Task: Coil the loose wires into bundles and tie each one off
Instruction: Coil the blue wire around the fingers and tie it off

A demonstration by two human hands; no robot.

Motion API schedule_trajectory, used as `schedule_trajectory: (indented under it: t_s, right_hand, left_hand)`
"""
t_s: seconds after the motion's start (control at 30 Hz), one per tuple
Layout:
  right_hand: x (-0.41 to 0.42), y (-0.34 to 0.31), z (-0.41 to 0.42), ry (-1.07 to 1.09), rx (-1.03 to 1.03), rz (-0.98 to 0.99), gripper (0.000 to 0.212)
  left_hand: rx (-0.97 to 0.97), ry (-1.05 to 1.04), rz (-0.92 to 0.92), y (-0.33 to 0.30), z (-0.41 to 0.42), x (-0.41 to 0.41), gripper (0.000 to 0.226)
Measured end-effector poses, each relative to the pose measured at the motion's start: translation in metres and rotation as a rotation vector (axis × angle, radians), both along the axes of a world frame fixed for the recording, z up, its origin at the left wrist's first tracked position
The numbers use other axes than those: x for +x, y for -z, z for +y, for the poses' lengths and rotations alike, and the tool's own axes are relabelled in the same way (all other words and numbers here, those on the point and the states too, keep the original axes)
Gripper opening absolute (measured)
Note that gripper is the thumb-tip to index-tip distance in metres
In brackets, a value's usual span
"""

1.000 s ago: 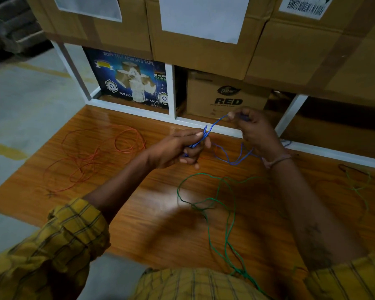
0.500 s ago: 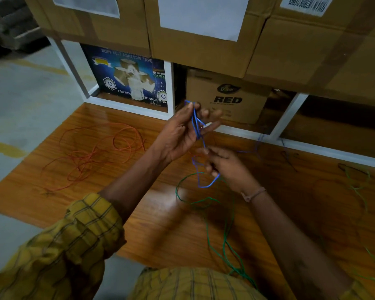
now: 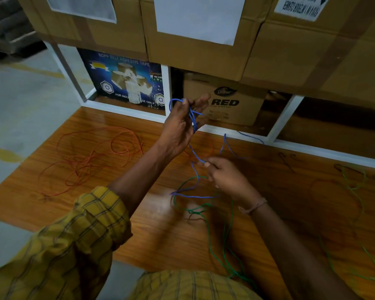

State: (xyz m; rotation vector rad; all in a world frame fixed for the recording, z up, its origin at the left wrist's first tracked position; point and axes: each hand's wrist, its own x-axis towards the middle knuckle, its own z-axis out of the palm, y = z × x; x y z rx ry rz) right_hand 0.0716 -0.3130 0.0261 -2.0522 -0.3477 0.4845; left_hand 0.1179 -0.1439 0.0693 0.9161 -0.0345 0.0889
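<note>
The left hand (image 3: 180, 126) held up loops of blue wire (image 3: 194, 122). The right hand (image 3: 223, 174) pinched its loose part, winding. Next, another loop probably needed laying on.

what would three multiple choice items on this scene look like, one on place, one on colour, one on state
1. Where does the orange wire lie?
A. in the box
B. on the board left of the left hand
C. over the right wrist

2. What colour is the wire looped on the left hand?
A. blue
B. orange
C. white

3. How is the green wire now?
A. coiled and tied
B. held in both hands
C. loose on the board

Answers: 1 B, it sprawls on the board left of that hand. 2 A, the blue wire loops over its fingers, and the right hand pinches it lower down. 3 C, it lies untied under the hands.
</note>
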Motion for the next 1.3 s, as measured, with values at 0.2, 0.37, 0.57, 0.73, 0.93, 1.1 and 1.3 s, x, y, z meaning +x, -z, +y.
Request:
schedule_trajectory:
  t_s: [0.2, 0.37, 0.57, 0.73, 0.93, 1.1, 1.3]
  right_hand:
    - [0.01, -0.044, -0.015, -0.133, -0.062, -0.127, 0.019]
    - [0.025, -0.086, -0.037, -0.132, 0.487, 0.155, 0.022]
    - [0.064, -0.094, -0.037, -0.001, 0.719, 0.135, 0.027]
    - [0.086, -0.085, -0.025, 0.044, 0.512, -0.085, 0.023]
    - [0.094, -0.054, -0.01, 0.21, 0.365, -0.318, 0.016]
    - [0.083, -0.017, -0.005, 0.149, 0.117, -0.354, 0.026]
    - [0.051, 0.004, 0.011, -0.017, -0.122, -0.522, 0.02]
  left_hand:
    - [0.755, 0.038, 0.012, 0.01, 0.014, -0.008, 0.027]
    - [1.107, 0.169, -0.053, 0.004, 0.025, -0.025, 0.032]
    - [0.767, 0.267, -0.056, 0.0, 0.02, -0.05, 0.034]
    - [0.654, 0.401, -0.052, -0.002, 0.021, -0.053, 0.028]
    - [0.479, 0.478, -0.011, -0.016, 0.019, -0.059, 0.025]
    - [0.265, 0.478, -0.035, -0.027, 0.012, -0.054, 0.028]
    - [0.019, 0.309, -0.07, -0.036, 0.007, -0.032, 0.032]
